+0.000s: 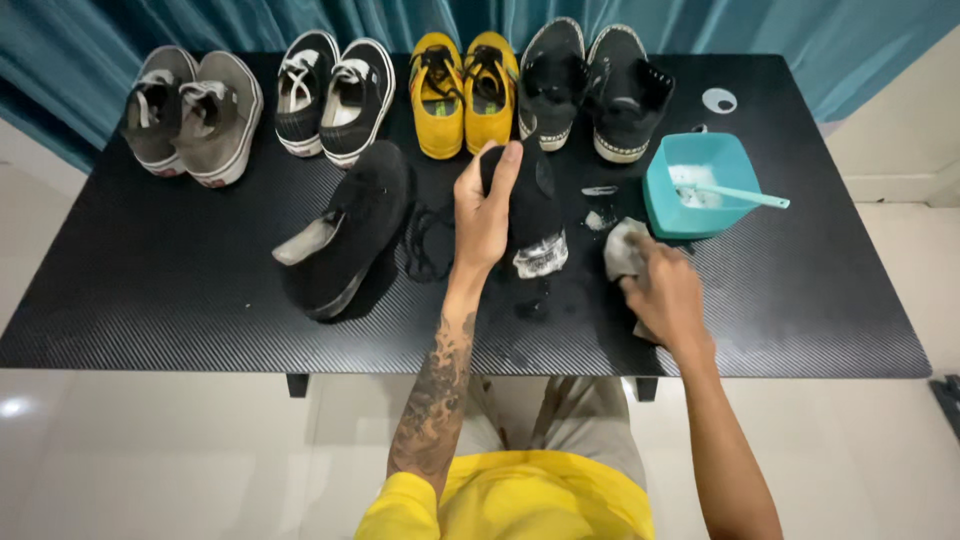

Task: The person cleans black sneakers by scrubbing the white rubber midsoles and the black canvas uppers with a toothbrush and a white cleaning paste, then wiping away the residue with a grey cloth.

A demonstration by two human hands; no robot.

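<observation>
Black shoe (530, 205), foamy at its near end, stands mid-surface (160, 290), clamped in the left hand (484, 215). Just right, the right hand (665, 295) grips a pale cloth (622, 250). Beyond it sits a teal bowl (700, 185); four shoe pairs (465, 90) line the far edge.

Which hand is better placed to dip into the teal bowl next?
Probably the right hand: it holds the cloth beside the bowl, while the left hand grips the black shoe.
</observation>
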